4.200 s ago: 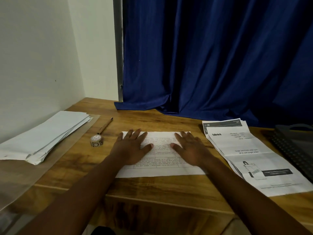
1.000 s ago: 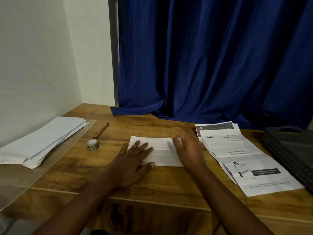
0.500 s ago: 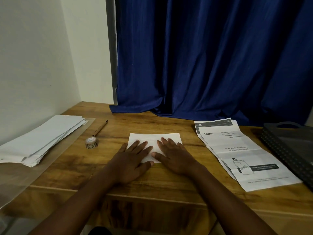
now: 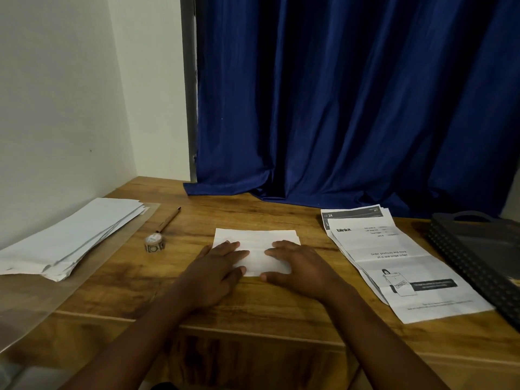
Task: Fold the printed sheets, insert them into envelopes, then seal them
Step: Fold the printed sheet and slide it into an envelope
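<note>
Both hands, left hand and right hand, press flat, fingers spread, on the folded sheet mid-tabletop, probably sharpening its crease (envelopes wait at the left).

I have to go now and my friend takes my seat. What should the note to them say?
Both hands flat: left hand and right hand press the folded sheet on the table.
Envelope pile far left; sticker roll beside it; unfolded printed sheets right.
Done: this sheet folded.
Left: envelope it, seal it, repeat for the others.
</note>
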A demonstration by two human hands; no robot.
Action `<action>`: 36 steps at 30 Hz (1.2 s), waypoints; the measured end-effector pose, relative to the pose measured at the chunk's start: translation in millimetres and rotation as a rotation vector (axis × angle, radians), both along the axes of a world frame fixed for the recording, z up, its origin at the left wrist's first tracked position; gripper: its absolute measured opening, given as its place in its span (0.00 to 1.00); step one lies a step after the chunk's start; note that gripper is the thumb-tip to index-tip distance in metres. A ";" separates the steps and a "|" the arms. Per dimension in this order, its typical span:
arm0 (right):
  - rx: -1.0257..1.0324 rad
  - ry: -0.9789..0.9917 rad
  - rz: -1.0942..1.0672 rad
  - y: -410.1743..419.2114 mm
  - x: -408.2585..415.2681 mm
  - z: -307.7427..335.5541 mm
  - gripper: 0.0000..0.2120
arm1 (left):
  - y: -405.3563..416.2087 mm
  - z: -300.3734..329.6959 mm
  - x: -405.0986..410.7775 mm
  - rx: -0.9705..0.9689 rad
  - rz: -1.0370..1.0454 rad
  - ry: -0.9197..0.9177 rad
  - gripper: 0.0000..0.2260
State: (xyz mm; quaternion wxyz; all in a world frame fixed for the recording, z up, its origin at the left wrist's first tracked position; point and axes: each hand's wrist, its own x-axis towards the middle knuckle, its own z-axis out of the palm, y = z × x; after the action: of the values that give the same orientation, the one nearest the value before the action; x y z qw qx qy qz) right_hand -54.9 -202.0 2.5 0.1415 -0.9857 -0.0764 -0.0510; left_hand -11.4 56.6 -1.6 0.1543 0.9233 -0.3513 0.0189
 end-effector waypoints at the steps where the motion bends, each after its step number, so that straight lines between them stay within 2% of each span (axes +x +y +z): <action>1: -0.039 -0.031 -0.005 1.2 0.0 1.4 0.41 | 0.0 -0.3 0.1 0.001 0.000 -0.001 0.25; 6: -0.172 -0.182 -0.018 7.1 -2.4 8.2 0.38 | -0.4 -2.7 -0.1 -0.019 0.007 -0.012 0.29; 9: -0.168 -0.217 -0.041 9.5 -2.8 9.4 0.37 | 0.5 -2.6 -1.7 -0.076 0.004 -0.006 0.29; 12: -0.121 -0.253 -0.079 9.9 -1.4 11.3 0.37 | 1.6 -1.0 -3.5 -0.212 0.006 -0.016 0.28; 17: -0.042 -0.282 -0.085 9.1 -1.6 13.7 0.38 | 1.3 2.9 -6.1 -0.398 0.048 -0.111 0.21; 20: 0.005 -0.274 -0.093 9.2 -3.9 14.5 0.42 | 2.0 4.9 -5.7 -0.516 0.087 -0.089 0.14; 23: 0.143 -0.290 -0.141 5.6 -5.4 14.2 0.35 | 5.9 9.6 -3.3 -0.677 0.190 0.024 0.12; 25: 0.343 -0.313 -0.190 -0.2 -4.4 13.6 0.30 | 8.7 11.3 -1.1 -0.781 0.293 0.062 0.12; 28: 0.628 -0.370 -0.253 -6.8 0.3 11.7 0.29 | 11.1 8.9 3.0 -0.896 0.379 0.063 0.15; 30: 0.634 -0.397 -0.282 -7.6 4.1 9.7 0.31 | 10.9 6.1 5.1 -0.879 0.416 0.035 0.21; 33: 0.489 -0.350 -0.316 -9.0 10.0 1.0 0.35 | 9.4 4.4 5.9 -0.800 0.399 -0.011 0.31; 36: 0.353 -0.302 -0.330 -10.3 12.5 -6.0 0.33 | 7.0 1.6 3.9 -0.556 0.330 -0.057 0.32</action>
State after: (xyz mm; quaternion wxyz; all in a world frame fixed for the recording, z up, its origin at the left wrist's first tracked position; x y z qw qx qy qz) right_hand -42.4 -212.3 -3.6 0.2878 -0.9261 0.0748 -0.2321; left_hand -7.4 63.6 -0.1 0.3855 0.8894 -0.1824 0.1648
